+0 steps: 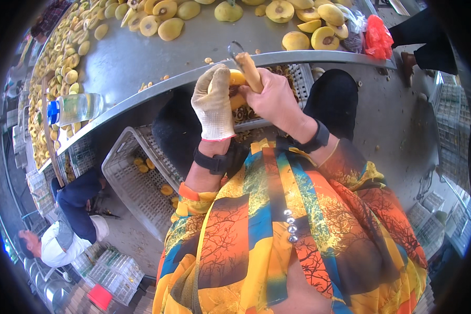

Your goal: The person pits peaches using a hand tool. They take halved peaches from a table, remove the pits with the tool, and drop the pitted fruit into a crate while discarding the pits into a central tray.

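Observation:
My left hand [213, 102], in a white knit glove, is closed around a yellow fruit half [237, 78], probably a peach. My right hand [278, 99] is bare and grips a pitting tool by its wooden handle [250, 72]. A thin metal loop [236, 48] sticks up from the handle's far end. The two hands meet at the fruit, just over the near edge of the metal table [193, 39]. Part of the fruit is hidden by the glove and my right fingers. Below them, a crate [302, 78] holds dark scraps that look like pits.
Yellow fruit halves [170, 29] lie across the table's far and left sides. A blue-capped bottle [83, 108] lies near its left edge, and a red plastic bag [378, 37] at its right end. A pale crate [128, 172] holds several fruit pieces. Another person [63, 243] sits lower left.

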Available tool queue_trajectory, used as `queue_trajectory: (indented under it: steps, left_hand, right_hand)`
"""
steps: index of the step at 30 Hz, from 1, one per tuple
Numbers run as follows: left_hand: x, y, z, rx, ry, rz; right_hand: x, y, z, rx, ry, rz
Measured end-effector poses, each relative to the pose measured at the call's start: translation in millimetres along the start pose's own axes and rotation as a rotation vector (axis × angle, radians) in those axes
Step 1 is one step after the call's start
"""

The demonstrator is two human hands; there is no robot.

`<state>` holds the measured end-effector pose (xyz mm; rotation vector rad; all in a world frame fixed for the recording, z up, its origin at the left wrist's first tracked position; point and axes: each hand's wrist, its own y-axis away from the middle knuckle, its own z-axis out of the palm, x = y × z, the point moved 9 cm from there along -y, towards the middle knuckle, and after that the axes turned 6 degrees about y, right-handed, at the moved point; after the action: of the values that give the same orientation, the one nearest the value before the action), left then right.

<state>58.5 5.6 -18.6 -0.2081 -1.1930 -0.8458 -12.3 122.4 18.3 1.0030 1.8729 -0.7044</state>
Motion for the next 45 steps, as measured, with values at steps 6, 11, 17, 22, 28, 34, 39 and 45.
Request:
queue_trajectory:
  steps: [6,11,17,22,28,34,39,45]
  left_hand:
    - [-29,-2,-13,0.065,0.342,-0.336]
    - [-12,-2,-13,0.025,0.354,-0.260]
    - [2,-5,-8,-0.213,-0.201,0.149]
    - [13,7,7,-0.196,-0.342,0.289]
    - [-9,10,13,-0.200,0.190,-0.042]
    - [-18,-3,10,-0.333,0.087,-0.258]
    - [-30,-10,-5,-0.379,0.207,-0.445]
    - [-32,-12,-20,-0.067,0.270,-0.272]
  right_hand:
    - [-68,42,32,-0.195,0.148,-0.691]
    - [-1,12,6,-0.135,0.185,-0.046]
    - [3,28,15,-0.223,0.153,0.048]
    - [14,32,19,-0.227,0.088,0.133]
    - [19,46,30,-0.315,0.020,0.276]
    - [25,55,39,-0.404,0.052,0.217]
    - [18,46,45,-0.519,0.022,0.198]
    - [21,61,69,-0.639,-0.559,0.597]
